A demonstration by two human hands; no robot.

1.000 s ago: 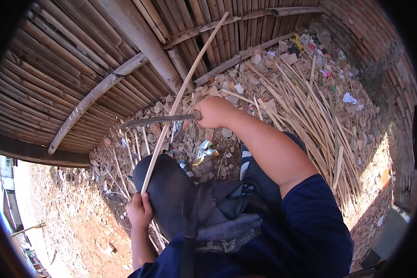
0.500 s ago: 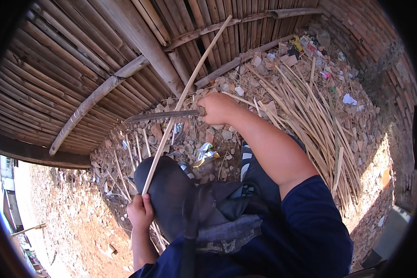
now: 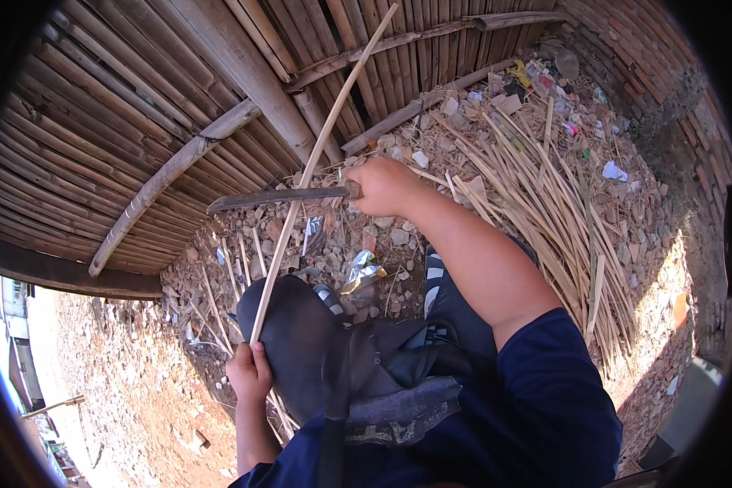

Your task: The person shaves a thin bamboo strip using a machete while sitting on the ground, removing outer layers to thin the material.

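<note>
A long, pale bamboo strip (image 3: 302,184) slants up and away from my left knee toward the slatted wall. My left hand (image 3: 249,371) pinches its near end beside the knee, thumb on top. Farther up, my right hand (image 3: 381,187) is wrapped round the handle of a machete (image 3: 281,198). The long dark blade points left and lies across the strip, seemingly against it. Most of the handle is hidden in my fist.
To the right lies a large heap of split bamboo strips (image 3: 553,220). Several thin strips (image 3: 240,260) are on the left by my knee. A bamboo slat wall (image 3: 114,138) stands ahead, a brick wall (image 3: 659,73) at far right. Rubble and a shiny wrapper (image 3: 363,272) litter the ground.
The strip's far end has shifted slightly up and left. My right hand and the machete have moved a little left and up; my left hand stays almost in place.
</note>
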